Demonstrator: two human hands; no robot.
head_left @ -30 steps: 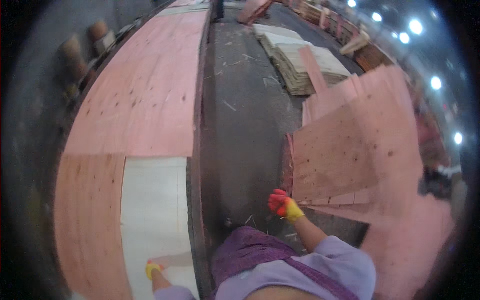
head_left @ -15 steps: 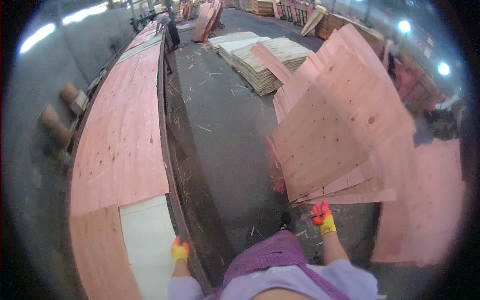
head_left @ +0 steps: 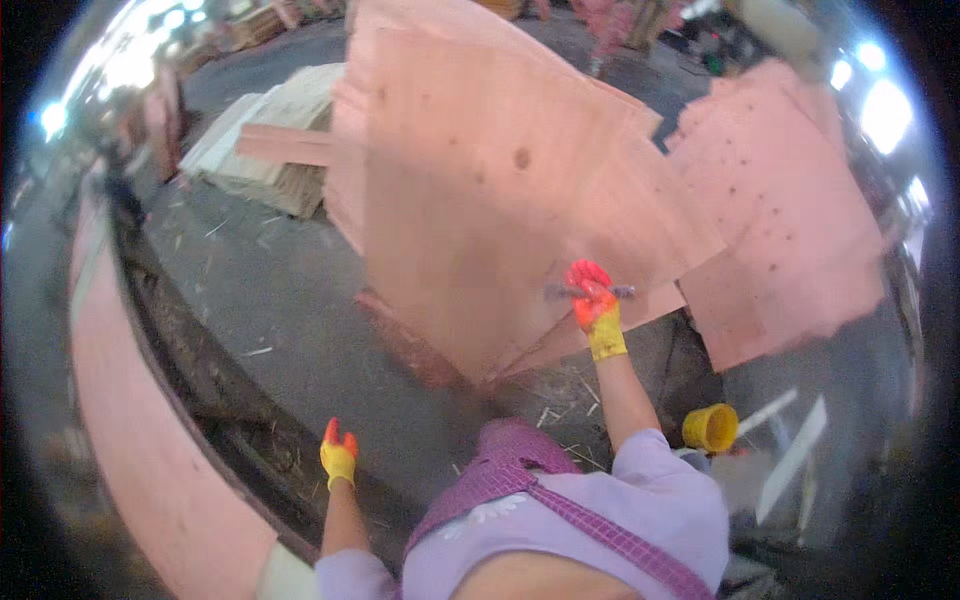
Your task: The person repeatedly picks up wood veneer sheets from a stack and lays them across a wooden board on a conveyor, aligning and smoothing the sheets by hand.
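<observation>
My right hand (head_left: 590,290), in an orange and yellow glove, is closed around a dark, narrow tool (head_left: 622,292) whose exact kind I cannot make out. It is over the lower edge of a stack of large pinkish wood veneer sheets (head_left: 450,200) with dark knots. Whether the glove touches the top sheet I cannot tell. My left hand (head_left: 338,455), gloved the same way, holds nothing, its fingertips apart. Beside it on the left runs the long bench covered with pink veneer (head_left: 130,400), with a pale sheet (head_left: 285,578) at its near end.
A second veneer pile (head_left: 780,210) lies to the right. A yellow bucket (head_left: 710,428) stands on the floor near pale wood strips (head_left: 790,460). Farther off at left is a stack of pale sheets (head_left: 290,175). Wood scraps litter the grey floor (head_left: 250,290).
The view has swung right, toward the veneer stack. My right hand has moved up over the stack's edge, still holding the tool. My left hand has come away from the bench.
</observation>
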